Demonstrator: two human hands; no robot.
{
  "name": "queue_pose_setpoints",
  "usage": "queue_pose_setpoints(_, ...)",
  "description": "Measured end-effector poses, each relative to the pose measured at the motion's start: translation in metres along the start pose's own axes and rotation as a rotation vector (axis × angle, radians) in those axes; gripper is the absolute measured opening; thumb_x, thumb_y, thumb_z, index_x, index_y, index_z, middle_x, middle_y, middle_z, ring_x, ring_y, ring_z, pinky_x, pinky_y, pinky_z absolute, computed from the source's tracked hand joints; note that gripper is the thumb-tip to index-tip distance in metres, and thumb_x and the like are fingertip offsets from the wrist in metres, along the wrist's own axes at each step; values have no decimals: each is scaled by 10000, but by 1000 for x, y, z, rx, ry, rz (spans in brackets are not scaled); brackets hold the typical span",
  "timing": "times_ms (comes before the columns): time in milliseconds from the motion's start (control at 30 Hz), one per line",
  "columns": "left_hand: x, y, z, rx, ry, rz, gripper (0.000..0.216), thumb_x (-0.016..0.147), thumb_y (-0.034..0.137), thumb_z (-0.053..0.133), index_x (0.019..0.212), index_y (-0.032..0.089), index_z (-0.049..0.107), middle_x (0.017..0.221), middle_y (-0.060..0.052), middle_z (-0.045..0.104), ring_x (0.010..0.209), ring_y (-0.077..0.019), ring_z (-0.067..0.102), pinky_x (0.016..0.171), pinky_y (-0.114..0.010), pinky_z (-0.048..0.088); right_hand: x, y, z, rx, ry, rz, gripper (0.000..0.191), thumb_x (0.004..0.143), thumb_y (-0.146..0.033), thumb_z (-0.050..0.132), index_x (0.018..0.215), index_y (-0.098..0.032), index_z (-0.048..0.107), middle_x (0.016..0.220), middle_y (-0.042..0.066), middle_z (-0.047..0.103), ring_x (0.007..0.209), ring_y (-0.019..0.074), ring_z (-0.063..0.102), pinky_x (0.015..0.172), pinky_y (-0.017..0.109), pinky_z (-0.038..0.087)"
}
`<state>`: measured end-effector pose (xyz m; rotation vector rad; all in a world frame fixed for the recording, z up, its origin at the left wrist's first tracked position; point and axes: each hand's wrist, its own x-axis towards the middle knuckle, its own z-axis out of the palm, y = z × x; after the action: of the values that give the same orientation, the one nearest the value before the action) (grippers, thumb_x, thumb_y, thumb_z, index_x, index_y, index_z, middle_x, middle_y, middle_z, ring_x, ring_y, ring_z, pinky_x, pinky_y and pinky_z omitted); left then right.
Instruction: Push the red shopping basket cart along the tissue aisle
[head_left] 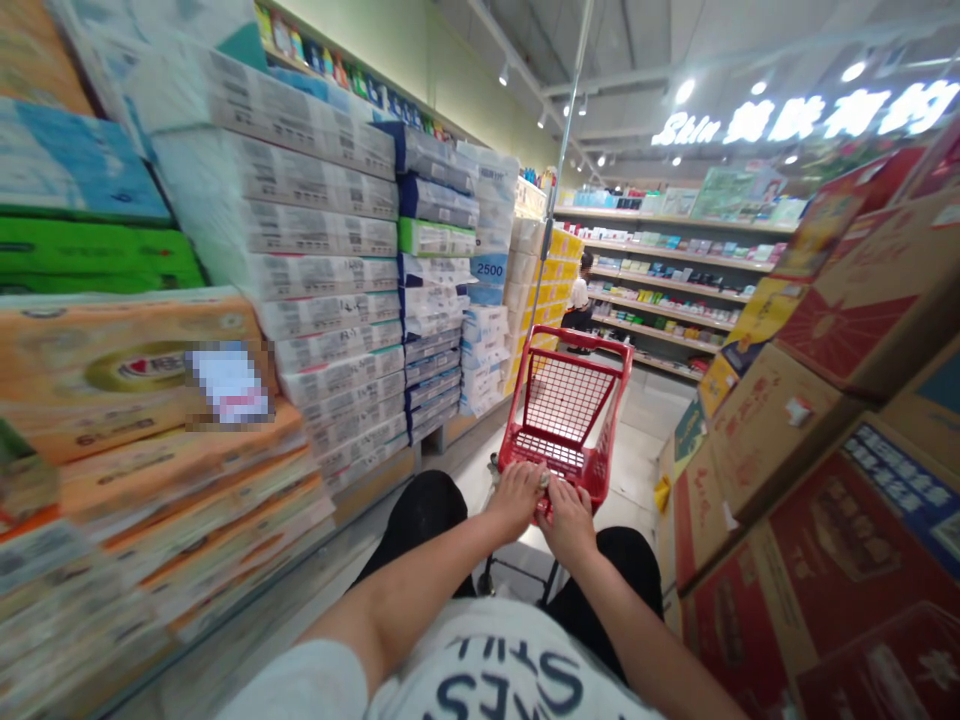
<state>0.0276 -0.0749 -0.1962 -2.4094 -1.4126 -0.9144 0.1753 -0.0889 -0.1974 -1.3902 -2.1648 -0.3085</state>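
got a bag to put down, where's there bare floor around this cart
Floor shows bare in a strip right of the red cart, up to the cartons, and another left of it, towards the wrapped packs. Crowded: the cart's near end, where the left hand and right hand sit close together, and both stacked sides.

The red cart [576,400] was smooth, glossy plastic, the printed boxes [772,410] matt cardboard, the orange packs [67,350] and white packs [322,225] wrapped in shiny plastic film, the shirt [420,690] and black trousers [420,515] matt cloth, the pale floor [637,465] glossy, and the thin, blurred pole [568,150] seemingly smooth metal.
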Motion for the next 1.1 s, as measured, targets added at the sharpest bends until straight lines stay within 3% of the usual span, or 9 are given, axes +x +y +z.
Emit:
queue_pose_setpoints(133, -7, 2, 5, 7, 0, 15, 475, 968, 253, 314, 1420, 111, 274, 1402, -155, 433, 1318, -242, 365, 1081, -442, 296, 6, -11, -3, 50, -55, 29, 463, 823, -241, 494, 1276, -142, 513, 1254, 113, 603, 1179, 221, 499, 1028, 384, 244)
queue_pose_setpoints(267, 0, -12, -3, 25, -80, 24, 390, 931, 210, 398, 1313, 136, 430, 1287, -104, 548, 1217, -223, 463, 1089, -418, 283, 13, -13, -13, 64, -156, 16, 460, 867, -256, 467, 1322, -186, 473, 1274, 95, 591, 1160, 211, 513, 976, 360, 296)
queue_pose_setpoints(367, 5, -22, -8, 49, -86, -42, 267, 905, 195, 437, 1146, 163, 548, 1105, -76, 622, 1084, -214, 527, 1077, -419, 288, 23, 6, -27, 50, -257, -101, 438, 900, -291, 456, 1331, -214, 476, 1220, 83, 625, 1096, 199, 552, 939, 334, 326)
queue_pose_setpoints(400, 7, -25, -9, 54, -81, -62, 239, 903, 195, 439, 1105, 169, 563, 1067, -71, 627, 1057, -213, 531, 1072, -420, 291, 27, 16, -32, 26, -273, -143, 393, 913, -312, 447, 1286, -216, 525, 1173, 82, 649, 1081, 200, 559, 950, 337, 319)
queue_pose_setpoints(467, 9, -29, -10, 61, -78, -92, 217, 900, 195, 441, 1075, 175, 568, 1057, -68, 621, 1052, -216, 518, 1073, -428, 280, 35, 36, -42, -58, -292, -149, 300, 931, -354, 422, 1006, -214, 677, 997, 76, 702, 1050, 213, 569, 973, 355, 296)
queue_pose_setpoints(533, 11, -34, -12, 61, -90, -124, 221, 895, 184, 441, 1082, 177, 561, 1089, -70, 610, 1073, -222, 498, 1080, -441, 259, 40, 49, -47, -70, -351, -170, 331, 940, -368, 412, 836, -219, 690, 941, 54, 706, 995, 188, 588, 943, 319, 319)
queue_pose_setpoints(700, 13, -45, -16, 55, -138, -156, 271, 899, 175, 429, 1149, 206, 528, 1152, -53, 593, 1130, -218, 466, 1097, -454, 218, 42, 39, -34, -159, -224, -18, 410, 953, -383, 377, 766, -177, 678, 820, 88, 697, 831, 189, 602, 852, 305, 356)
queue_pose_setpoints(800, 10, -51, -18, 70, -135, -154, 302, 903, 187, 433, 1197, 208, 502, 1197, -57, 574, 1169, -219, 446, 1108, -454, 202, 40, 26, -24, -174, -158, -22, 429, 957, -395, 362, 769, -174, 678, 787, 89, 694, 808, 191, 600, 856, 310, 349)
queue_pose_setpoints(1100, -2, -58, -21, 90, -55, -172, 298, 895, 196, 461, 1188, 199, 513, 1180, -69, 577, 1144, -226, 467, 1096, -477, 236, 49, 19, -20, -156, -263, -154, 471, 951, -479, 352, 711, -204, 651, 755, 51, 706, 720, 166, 605, 774, 297, 338)
